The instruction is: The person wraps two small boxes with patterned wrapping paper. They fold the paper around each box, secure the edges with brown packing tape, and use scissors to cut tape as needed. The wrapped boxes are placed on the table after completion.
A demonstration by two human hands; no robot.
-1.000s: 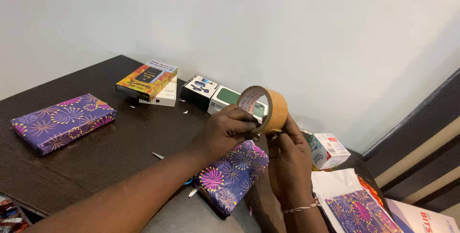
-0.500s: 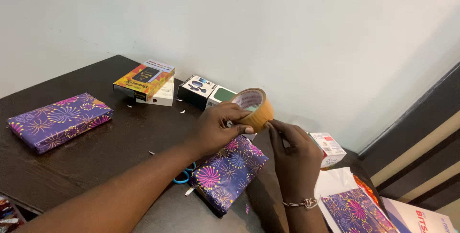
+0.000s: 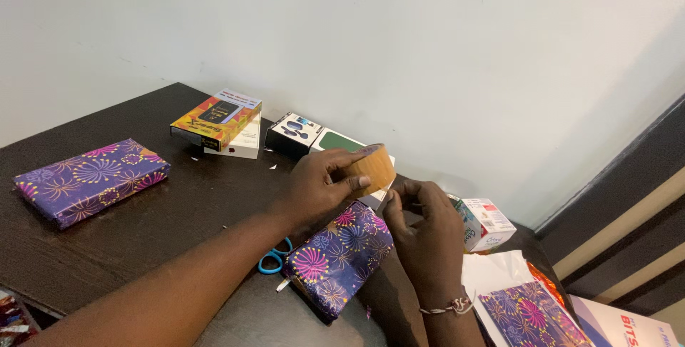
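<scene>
My left hand (image 3: 319, 186) grips a roll of brown packing tape (image 3: 371, 168), held just above the dark table (image 3: 178, 211). Beside the roll, my right hand (image 3: 421, 229) has its fingers pinched at the tape's loose end. Under both hands lies a box wrapped in purple firework-pattern paper (image 3: 339, 256). A bracelet sits on my right wrist.
Blue-handled scissors (image 3: 272, 259) lie left of the wrapped box. A second wrapped box (image 3: 89, 180) rests at far left. Several small product boxes (image 3: 216, 117) line the wall. Another small carton (image 3: 485, 223) and loose wrapping paper (image 3: 531, 316) sit at right.
The tape roll has come down and turned, from raised with its open centre facing me to low over the wrapped box with its side showing. My right hand followed it down.
</scene>
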